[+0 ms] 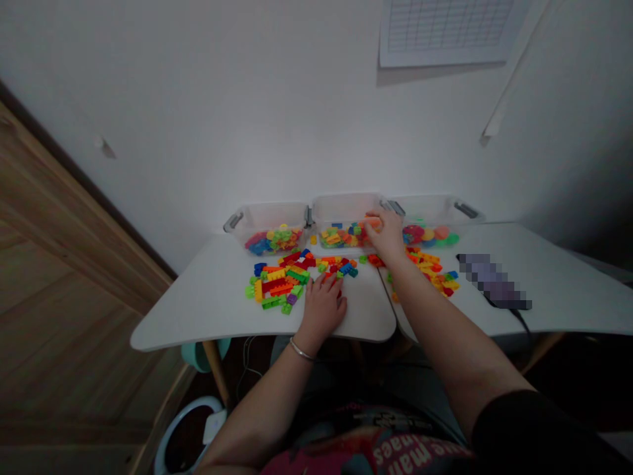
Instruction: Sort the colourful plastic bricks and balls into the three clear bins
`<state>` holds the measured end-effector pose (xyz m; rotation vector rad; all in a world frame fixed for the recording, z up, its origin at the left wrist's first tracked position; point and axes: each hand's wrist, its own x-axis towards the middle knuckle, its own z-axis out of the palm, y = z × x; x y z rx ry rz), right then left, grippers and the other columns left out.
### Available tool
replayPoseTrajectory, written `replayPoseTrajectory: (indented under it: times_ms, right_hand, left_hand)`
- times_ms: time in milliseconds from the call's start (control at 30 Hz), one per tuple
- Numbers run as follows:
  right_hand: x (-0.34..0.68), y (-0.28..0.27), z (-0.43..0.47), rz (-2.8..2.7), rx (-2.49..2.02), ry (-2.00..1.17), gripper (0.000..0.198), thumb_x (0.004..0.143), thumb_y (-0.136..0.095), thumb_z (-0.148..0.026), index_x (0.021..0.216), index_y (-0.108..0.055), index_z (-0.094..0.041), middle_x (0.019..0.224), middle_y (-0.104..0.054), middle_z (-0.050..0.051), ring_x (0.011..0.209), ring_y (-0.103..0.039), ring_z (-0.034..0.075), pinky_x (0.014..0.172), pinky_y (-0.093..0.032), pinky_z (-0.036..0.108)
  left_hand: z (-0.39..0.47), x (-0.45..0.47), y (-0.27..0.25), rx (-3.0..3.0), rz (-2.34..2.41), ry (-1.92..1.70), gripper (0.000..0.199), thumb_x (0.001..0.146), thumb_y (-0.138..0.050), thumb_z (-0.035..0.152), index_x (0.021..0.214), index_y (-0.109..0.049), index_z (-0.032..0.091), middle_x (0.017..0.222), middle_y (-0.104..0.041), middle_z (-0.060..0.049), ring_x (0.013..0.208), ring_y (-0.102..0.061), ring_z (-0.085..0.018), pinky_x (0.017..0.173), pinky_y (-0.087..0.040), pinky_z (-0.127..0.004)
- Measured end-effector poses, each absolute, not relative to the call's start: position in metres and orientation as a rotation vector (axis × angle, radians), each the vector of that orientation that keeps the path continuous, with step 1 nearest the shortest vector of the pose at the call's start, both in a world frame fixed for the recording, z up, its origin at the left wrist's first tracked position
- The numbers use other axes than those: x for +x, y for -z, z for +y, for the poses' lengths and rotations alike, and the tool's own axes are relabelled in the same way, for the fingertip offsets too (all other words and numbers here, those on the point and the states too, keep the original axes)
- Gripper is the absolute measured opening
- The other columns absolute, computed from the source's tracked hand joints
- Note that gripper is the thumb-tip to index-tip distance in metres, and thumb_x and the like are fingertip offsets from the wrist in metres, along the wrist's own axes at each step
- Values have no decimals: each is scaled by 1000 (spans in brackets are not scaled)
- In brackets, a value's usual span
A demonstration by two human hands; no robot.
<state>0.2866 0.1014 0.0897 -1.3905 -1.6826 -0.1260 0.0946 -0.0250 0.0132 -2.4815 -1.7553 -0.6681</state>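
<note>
My left hand [324,305] lies low over the table, fingers spread, its tips touching the near edge of a heap of colourful toy bricks [279,284]. Something red shows beside its thumb. My right hand [388,232] is at the middle clear plastic bin [341,206], fingers curled around what looks like an orange toy brick [374,223]. Inside that bin are mixed bricks in several colours. More bricks [435,280] lie beside my right forearm, which partly hides them.
A left bin [270,214] and a right bin [435,208], both clear with grey handles, hold coloured pieces against the wall. A blurred-out device [494,282] with a cable lies on the right table. A seam separates the two white tabletops [188,310].
</note>
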Motion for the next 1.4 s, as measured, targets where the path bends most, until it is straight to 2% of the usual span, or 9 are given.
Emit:
replayPoseTrajectory:
  times_ms: [233, 433, 733, 867, 1100, 1233, 1333, 1400]
  right_hand:
    - [271, -45, 60, -1763, -1445, 68, 30, 84, -52, -24, 110, -66, -16, 115, -67, 13, 110, -55, 28, 99, -39, 39]
    - [271, -24, 42, -1904, -1674, 179, 28, 87, -51, -24, 109, -67, -18, 111, -69, 12, 103, -57, 28, 91, -39, 38]
    - [270, -13, 39, -2050, -1724, 273, 37, 85, -54, -22, 120, -64, -14, 124, -66, 13, 112, -54, 29, 99, -34, 41]
    - [269, -15, 37, -2081, -1740, 269, 32, 85, -54, -21, 114, -65, -14, 120, -67, 14, 110, -55, 29, 97, -37, 38]
    - [270, -18, 26, -2111, -1743, 210, 18, 89, -49, -18, 94, -66, -16, 98, -68, 12, 97, -58, 25, 85, -40, 33]
    - [269, -16, 21, -2061, -1715, 197, 15, 89, -48, -16, 91, -64, -17, 94, -66, 10, 92, -57, 23, 82, -41, 31]
    - [268, -15, 21, -1997, -1676, 189, 13, 86, -54, -18, 97, -63, -17, 102, -64, 12, 97, -57, 24, 84, -42, 31]
    - [268, -14, 23, -1992, -1647, 149, 21, 84, -59, -20, 104, -62, -15, 110, -64, 13, 103, -57, 25, 89, -42, 32]
  left_hand:
    - [-24, 96, -14, -2477, -1762, 649, 45, 89, -54, 30, 133, -58, 23, 142, -57, -6, 136, -42, -31, 118, -25, -58]
    - [-24, 95, -14, -2481, -1757, 643, 45, 89, -55, 30, 133, -58, 25, 141, -57, -5, 135, -42, -30, 117, -26, -57]
    - [-25, 96, -14, -2478, -1765, 656, 45, 88, -56, 30, 132, -59, 24, 142, -57, -6, 136, -42, -30, 118, -25, -57]
    - [-25, 96, -14, -2478, -1767, 654, 45, 88, -56, 30, 132, -59, 23, 141, -57, -7, 136, -42, -30, 118, -26, -57]
    - [-25, 96, -13, -2471, -1751, 638, 45, 89, -54, 31, 133, -58, 22, 142, -57, -6, 136, -42, -30, 118, -26, -56]
    - [-25, 96, -13, -2472, -1746, 635, 45, 89, -54, 30, 133, -59, 22, 142, -57, -6, 136, -43, -30, 118, -26, -56]
    - [-24, 96, -13, -2474, -1749, 630, 45, 89, -54, 30, 133, -58, 22, 142, -57, -6, 135, -43, -31, 117, -27, -57]
    - [-24, 96, -13, -2477, -1751, 627, 45, 89, -55, 30, 133, -58, 21, 142, -56, -7, 135, -43, -31, 117, -26, -57]
